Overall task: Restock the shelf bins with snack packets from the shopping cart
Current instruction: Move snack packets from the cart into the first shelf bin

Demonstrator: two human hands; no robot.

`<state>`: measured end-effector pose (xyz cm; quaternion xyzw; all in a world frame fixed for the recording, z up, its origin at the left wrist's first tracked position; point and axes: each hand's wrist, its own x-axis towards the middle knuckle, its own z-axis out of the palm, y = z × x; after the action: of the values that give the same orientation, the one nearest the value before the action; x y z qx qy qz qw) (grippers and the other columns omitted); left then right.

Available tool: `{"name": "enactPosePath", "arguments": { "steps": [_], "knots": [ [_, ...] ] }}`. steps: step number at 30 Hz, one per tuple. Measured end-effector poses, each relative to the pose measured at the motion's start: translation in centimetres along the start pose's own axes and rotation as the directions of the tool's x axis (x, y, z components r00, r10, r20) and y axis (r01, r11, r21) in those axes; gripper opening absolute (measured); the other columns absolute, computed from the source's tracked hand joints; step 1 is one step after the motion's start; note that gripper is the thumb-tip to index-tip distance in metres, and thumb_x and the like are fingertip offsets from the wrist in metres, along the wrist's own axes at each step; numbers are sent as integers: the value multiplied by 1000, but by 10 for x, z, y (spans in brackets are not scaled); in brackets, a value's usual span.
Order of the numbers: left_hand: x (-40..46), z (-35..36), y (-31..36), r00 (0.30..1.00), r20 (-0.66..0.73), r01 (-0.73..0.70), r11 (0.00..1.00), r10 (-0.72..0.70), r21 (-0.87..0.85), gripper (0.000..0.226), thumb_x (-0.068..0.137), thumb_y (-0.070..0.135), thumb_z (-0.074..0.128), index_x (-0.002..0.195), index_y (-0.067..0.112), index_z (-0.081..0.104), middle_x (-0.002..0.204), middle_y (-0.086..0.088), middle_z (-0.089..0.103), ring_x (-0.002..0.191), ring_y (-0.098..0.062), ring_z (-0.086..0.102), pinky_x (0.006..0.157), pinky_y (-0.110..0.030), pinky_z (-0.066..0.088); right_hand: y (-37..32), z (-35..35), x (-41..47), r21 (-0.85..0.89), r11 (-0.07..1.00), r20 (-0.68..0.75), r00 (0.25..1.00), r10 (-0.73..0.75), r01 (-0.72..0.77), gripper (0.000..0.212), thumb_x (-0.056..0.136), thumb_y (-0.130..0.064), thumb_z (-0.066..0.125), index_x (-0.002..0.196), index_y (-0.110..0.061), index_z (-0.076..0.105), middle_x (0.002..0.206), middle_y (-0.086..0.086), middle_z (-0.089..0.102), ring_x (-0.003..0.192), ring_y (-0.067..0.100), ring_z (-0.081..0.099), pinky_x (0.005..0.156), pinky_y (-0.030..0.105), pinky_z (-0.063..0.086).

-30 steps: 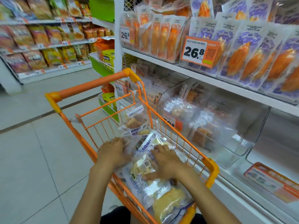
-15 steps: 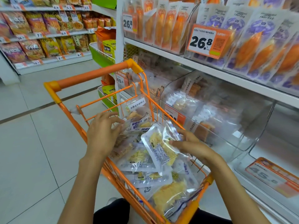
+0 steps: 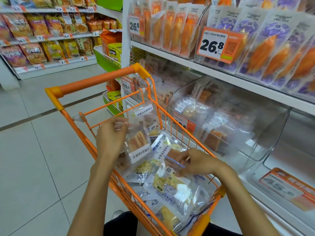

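Snack packets: a heap of clear packets (image 3: 163, 184) lies in the orange shopping cart (image 3: 71, 120), filling most of it.
Lifted packet: one clear packet with orange strips inside (image 3: 138, 140) stands up above the heap, near the far end of the cart, its white label at the bottom.
Left hand: the left hand (image 3: 110, 137) is over the cart's left side, wrist bent, fingers curled, pinching the top edge of the lifted packet.
Right hand: the right hand (image 3: 199, 162) reaches in from the cart's right side, low on the heap. Its fingers are bent and pinch a packet with pink-orange food (image 3: 172, 155).
Arms: both bare arms come up from the bottom of the view.
Shelf bin: a clear bin (image 3: 255, 150) sits just right of the cart, with some packets inside.
Price sign: an orange tag (image 3: 219, 45) reads 26.8 on the shelf above.
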<state>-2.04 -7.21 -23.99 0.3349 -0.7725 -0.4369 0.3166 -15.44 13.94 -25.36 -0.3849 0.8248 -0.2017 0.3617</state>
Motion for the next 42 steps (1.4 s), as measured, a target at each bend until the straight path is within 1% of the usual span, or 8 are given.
{"name": "enactPosePath", "arguments": {
  "steps": [3, 6, 13, 20, 25, 30, 38, 42],
  "knots": [
    [-9, -1, 20, 906, 417, -21, 992, 72, -125, 13, 89, 16, 65, 88, 27, 70, 87, 7, 73, 81, -12, 71, 71, -23, 55, -4, -6, 3, 63, 998, -274, 962, 1, 17, 23, 91, -4, 55, 104, -22, 61, 95, -8, 57, 78, 6, 54, 75, 25, 49],
    [-24, 9, 25, 582, 804, -138, 989, 122, -50, 14, 88, 16, 67, 99, 15, 75, 93, 9, 74, 87, -2, 69, 81, -18, 53, -10, -15, 5, 202, 975, -467, 884, 14, 91, 34, 92, 8, 40, 106, -16, 60, 92, 0, 60, 80, 17, 59, 73, 23, 48],
    [-22, 24, 19, 338, 940, -145, 985, -42, 97, 36, 89, 22, 68, 123, 14, 64, 119, 0, 67, 96, -5, 63, 86, -18, 50, -26, -25, 34, 37, 989, -280, 952, -128, 143, 27, 97, -4, 44, 113, -21, 58, 111, 1, 59, 89, 10, 58, 78, 26, 45],
    [21, -6, -22, 956, 287, -45, 939, -58, 340, 31, 97, 14, 46, 121, 28, 60, 131, 3, 60, 115, -20, 57, 94, -40, 48, -57, -29, 96, -370, 894, -297, 880, -370, 251, 68, 95, -19, 56, 151, -18, 17, 157, 6, 22, 144, 24, 23, 116, 40, 24],
    [18, 0, -26, 776, 490, -149, 639, -398, 755, 68, 86, 70, 43, 134, 21, 47, 133, -1, 56, 117, -23, 55, 93, -36, 46, -61, -28, 117, -758, 641, -247, 858, -450, 118, 40, 91, -36, 61, 130, -26, 57, 132, 2, 51, 126, 25, 41, 101, 36, 31],
    [16, -2, -20, 768, 521, -248, 578, -372, 778, 68, 86, 60, 55, 143, 28, 37, 139, 4, 50, 124, -21, 51, 91, -33, 44, -40, -25, 102, -606, 768, -254, 864, -434, 208, 31, 91, -26, 64, 120, -18, 66, 124, 1, 60, 114, 22, 55, 90, 35, 46],
    [18, -9, -27, 889, 414, -68, 839, -195, 541, 37, 101, 45, 35, 96, 23, 64, 79, -2, 63, 81, -27, 58, 75, -38, 46, -27, -25, 34, 63, 963, -544, 818, -188, 263, 15, 93, -20, 61, 106, -18, 69, 85, 3, 73, 70, 17, 69, 73, 39, 57],
    [21, -24, -15, 938, 322, 53, 971, -129, 233, 30, 92, 51, 44, 90, 27, 60, 91, -3, 65, 89, -23, 59, 84, -37, 45, -11, -21, 14, 683, 697, -426, 895, 134, 220, 16, 94, -12, 58, 107, -8, 66, 77, 0, 73, 63, 9, 67, 64, 25, 54]
  ]
}}
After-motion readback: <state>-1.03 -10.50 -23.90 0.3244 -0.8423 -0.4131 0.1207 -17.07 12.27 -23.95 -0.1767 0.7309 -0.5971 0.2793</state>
